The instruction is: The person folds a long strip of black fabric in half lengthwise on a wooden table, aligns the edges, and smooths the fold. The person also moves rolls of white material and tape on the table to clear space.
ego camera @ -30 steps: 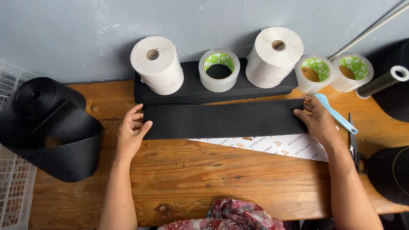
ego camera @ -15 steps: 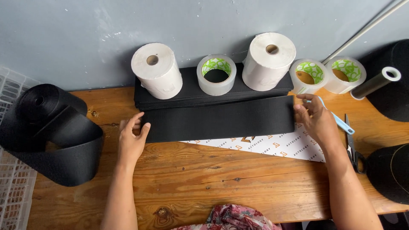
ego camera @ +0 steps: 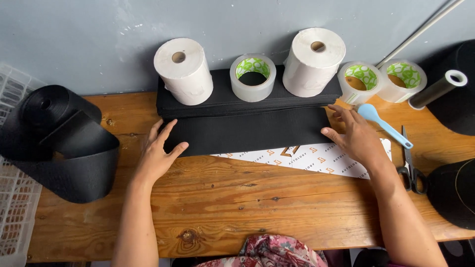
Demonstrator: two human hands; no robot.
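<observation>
Left hand (ego camera: 159, 151): flat, fingers spread, on left end of black strip (ego camera: 247, 132)
Right hand (ego camera: 357, 139): flat, fingers open, at strip's right end
Stack (ego camera: 237, 101): touching strip, behind it

Left hand (ego camera: 159, 151), right hand (ego camera: 357, 136): flat, open.

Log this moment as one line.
left hand: flat on black strip | right hand: on strip's other end | strip: against black stack

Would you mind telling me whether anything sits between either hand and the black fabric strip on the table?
Nothing visible does. The left hand rests on the left end of the black fabric strip, and the right hand lies at its right end. The blue plastic spoon lies beside the right hand, off the strip.
</observation>
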